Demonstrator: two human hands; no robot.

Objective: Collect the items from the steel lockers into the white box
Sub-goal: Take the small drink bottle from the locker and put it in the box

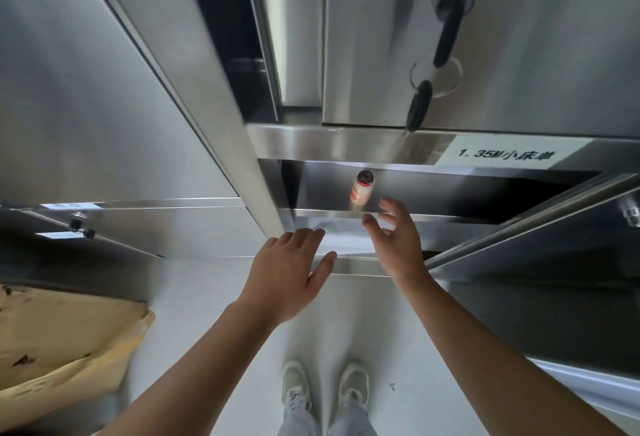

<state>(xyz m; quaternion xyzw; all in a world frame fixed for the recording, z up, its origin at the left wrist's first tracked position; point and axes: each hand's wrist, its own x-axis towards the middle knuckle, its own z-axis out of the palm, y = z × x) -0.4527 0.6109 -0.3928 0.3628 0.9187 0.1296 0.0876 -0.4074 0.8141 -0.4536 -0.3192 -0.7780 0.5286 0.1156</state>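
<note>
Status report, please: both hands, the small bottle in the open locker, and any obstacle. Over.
Left hand open, empty, before the locker. Right hand open, fingers near the bottle, not touching. Bottle alone in open compartment; nothing between.

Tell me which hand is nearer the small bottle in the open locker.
Right. The right hand hovers just below-right of the bottle, fingers spread; the left hand sits farther down-left.

A small white bottle [362, 189] sits on the open steel locker shelf [467, 198].
</note>
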